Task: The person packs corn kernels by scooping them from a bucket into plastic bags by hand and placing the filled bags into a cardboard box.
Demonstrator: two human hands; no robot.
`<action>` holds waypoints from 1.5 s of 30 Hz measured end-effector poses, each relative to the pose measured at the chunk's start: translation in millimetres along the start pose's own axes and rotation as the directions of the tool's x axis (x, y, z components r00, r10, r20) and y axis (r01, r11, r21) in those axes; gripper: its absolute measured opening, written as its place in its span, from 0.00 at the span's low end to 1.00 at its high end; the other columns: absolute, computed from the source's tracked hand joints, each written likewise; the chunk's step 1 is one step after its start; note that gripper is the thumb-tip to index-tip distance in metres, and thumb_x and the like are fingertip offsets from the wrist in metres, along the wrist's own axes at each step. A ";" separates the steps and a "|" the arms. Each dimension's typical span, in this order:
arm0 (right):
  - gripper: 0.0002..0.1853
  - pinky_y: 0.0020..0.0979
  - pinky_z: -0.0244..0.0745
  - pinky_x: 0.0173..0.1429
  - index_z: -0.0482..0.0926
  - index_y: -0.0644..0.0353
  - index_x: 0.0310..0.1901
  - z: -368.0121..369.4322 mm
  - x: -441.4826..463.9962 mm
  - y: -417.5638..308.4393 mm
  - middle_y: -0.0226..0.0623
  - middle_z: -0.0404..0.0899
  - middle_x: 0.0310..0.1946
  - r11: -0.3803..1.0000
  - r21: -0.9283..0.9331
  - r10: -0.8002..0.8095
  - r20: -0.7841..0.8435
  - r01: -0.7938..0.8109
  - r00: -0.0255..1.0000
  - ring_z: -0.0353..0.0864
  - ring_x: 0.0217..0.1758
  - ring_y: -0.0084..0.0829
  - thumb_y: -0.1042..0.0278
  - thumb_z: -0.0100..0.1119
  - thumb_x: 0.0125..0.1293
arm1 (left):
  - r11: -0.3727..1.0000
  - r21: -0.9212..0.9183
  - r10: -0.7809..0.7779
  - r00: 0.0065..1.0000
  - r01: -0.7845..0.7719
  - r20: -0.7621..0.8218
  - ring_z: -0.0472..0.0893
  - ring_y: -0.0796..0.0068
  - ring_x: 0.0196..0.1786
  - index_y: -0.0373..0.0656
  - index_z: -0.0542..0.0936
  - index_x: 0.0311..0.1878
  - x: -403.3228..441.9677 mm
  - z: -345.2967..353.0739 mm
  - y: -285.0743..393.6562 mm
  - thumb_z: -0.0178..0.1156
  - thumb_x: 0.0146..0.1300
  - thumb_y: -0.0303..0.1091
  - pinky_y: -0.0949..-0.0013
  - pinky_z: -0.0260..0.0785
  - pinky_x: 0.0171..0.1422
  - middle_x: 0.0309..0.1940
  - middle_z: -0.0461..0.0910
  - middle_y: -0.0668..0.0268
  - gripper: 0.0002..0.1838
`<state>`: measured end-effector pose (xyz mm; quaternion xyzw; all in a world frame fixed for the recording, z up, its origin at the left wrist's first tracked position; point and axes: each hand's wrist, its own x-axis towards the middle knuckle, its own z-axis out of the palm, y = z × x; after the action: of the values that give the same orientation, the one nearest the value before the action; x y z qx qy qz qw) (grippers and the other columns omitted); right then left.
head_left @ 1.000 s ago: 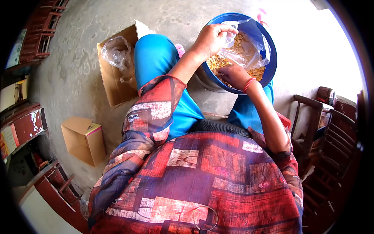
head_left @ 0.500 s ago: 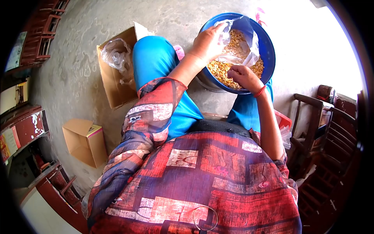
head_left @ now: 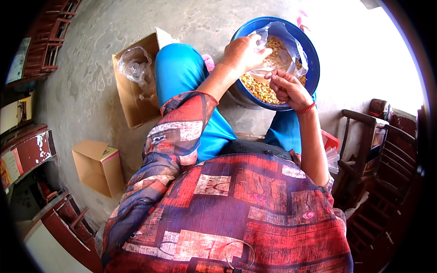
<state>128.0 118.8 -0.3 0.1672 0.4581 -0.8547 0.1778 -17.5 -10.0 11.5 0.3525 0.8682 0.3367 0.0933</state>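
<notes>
A blue bucket [head_left: 314,63] stands between my knees, with yellow corn kernels [head_left: 260,89] in it. Inside its mouth is a clear plastic bag [head_left: 291,42], its opening spread and paler broken kernels [head_left: 275,44] showing within. My left hand [head_left: 246,54] grips the bag's left edge between thumb and fingers. Over the near side of the bucket is my right hand [head_left: 290,90], fingers curled and thumb and forefinger drawn together close to the bag's near edge. Whatever those fingertips hold is too small to make out.
Left of my knee, an open cardboard box [head_left: 136,102] holds crumpled clear plastic [head_left: 135,68]. A smaller open carton [head_left: 98,166] sits on the concrete floor [head_left: 109,27]. Dark wooden chairs [head_left: 387,154] and a red container [head_left: 330,140] are at the right.
My right hand has risen from low over the kernels toward the bag's near edge, its fingers turning into a pinch. My left hand has stayed on the bag, shifting slightly.
</notes>
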 end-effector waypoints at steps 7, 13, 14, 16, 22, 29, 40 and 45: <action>0.12 0.13 0.49 0.16 0.73 0.62 0.46 5.3 8.6 8.8 0.26 0.74 0.27 0.989 -0.140 0.017 -0.203 -0.046 0.979 0.57 0.15 0.11 0.65 0.45 0.67 | 0.999 0.026 0.036 0.999 -0.037 0.029 0.79 0.55 0.37 0.46 0.78 0.41 2.7 2.9 -6.2 0.56 0.52 0.40 0.60 0.71 0.42 0.31 0.79 0.54 0.14; 0.11 0.14 0.46 0.14 0.74 0.60 0.40 0.8 1.1 0.5 0.21 0.65 0.20 0.998 -0.027 0.063 -0.008 -0.064 0.998 0.52 0.13 0.10 0.63 0.44 0.68 | 0.997 -0.015 0.080 0.995 -0.082 -0.064 0.78 0.53 0.34 0.45 0.79 0.36 7.0 13.2 -8.1 0.52 0.55 0.36 0.58 0.70 0.40 0.29 0.79 0.55 0.09; 0.11 0.14 0.44 0.14 0.73 0.60 0.40 2.5 -0.4 -0.8 0.20 0.62 0.19 0.996 0.084 0.024 0.011 -0.025 1.000 0.51 0.12 0.10 0.63 0.43 0.68 | 0.995 -0.026 0.093 0.993 -0.095 -0.079 0.78 0.53 0.35 0.45 0.79 0.36 7.7 14.8 -8.1 0.52 0.55 0.35 0.58 0.70 0.40 0.29 0.79 0.55 0.09; 0.10 0.13 0.42 0.14 0.70 0.58 0.38 11.5 -1.9 -7.8 0.18 0.58 0.18 0.989 0.136 -0.060 -0.035 0.065 0.998 0.48 0.13 0.09 0.62 0.42 0.69 | 0.996 -0.028 0.088 0.994 -0.090 -0.068 0.78 0.53 0.35 0.45 0.79 0.36 7.7 16.5 -6.5 0.51 0.56 0.35 0.57 0.70 0.40 0.29 0.79 0.55 0.09; 0.12 0.17 0.63 0.31 0.72 0.65 0.46 0.7 39.8 -24.9 0.31 0.73 0.31 0.905 0.253 -0.260 -0.303 0.341 0.917 0.70 0.30 0.20 0.70 0.41 0.66 | 0.992 -0.055 0.105 0.989 -0.111 -0.104 0.78 0.53 0.35 0.46 0.78 0.37 3.7 13.9 -3.4 0.50 0.58 0.36 0.57 0.70 0.39 0.29 0.79 0.56 0.09; 0.15 0.27 0.60 0.53 0.75 0.58 0.48 -23.3 59.1 -20.4 0.29 0.74 0.46 0.942 0.005 -0.292 -0.476 0.334 0.830 0.69 0.50 0.24 0.64 0.47 0.61 | 0.994 -0.065 0.078 0.986 -0.088 -0.146 0.78 0.53 0.34 0.48 0.78 0.36 4.9 9.3 -2.4 0.48 0.59 0.37 0.57 0.70 0.38 0.29 0.79 0.56 0.09; 0.12 0.16 0.68 0.28 0.78 0.61 0.40 24.5 1.7 -30.1 0.26 0.77 0.31 0.764 -0.641 -0.037 0.082 0.081 0.996 0.70 0.28 0.12 0.65 0.44 0.65 | 0.992 -0.077 0.086 0.983 -0.099 -0.159 0.78 0.53 0.34 0.48 0.79 0.36 7.8 9.2 -2.8 0.50 0.57 0.37 0.58 0.70 0.38 0.28 0.79 0.56 0.09; 0.15 0.41 0.69 0.50 0.77 0.51 0.44 -3.2 34.2 29.2 0.49 0.75 0.40 0.017 -0.991 -0.272 0.121 0.130 0.955 0.75 0.42 0.49 0.64 0.52 0.54 | 0.991 -0.090 0.081 0.984 -0.096 -0.161 0.78 0.54 0.35 0.48 0.79 0.36 8.0 11.0 -6.5 0.51 0.57 0.37 0.59 0.71 0.38 0.29 0.79 0.56 0.09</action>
<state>111.6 101.2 -38.5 -0.0239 0.9455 -0.3099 0.0970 -22.6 -2.2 -0.5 0.3582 0.8388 0.4092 0.0267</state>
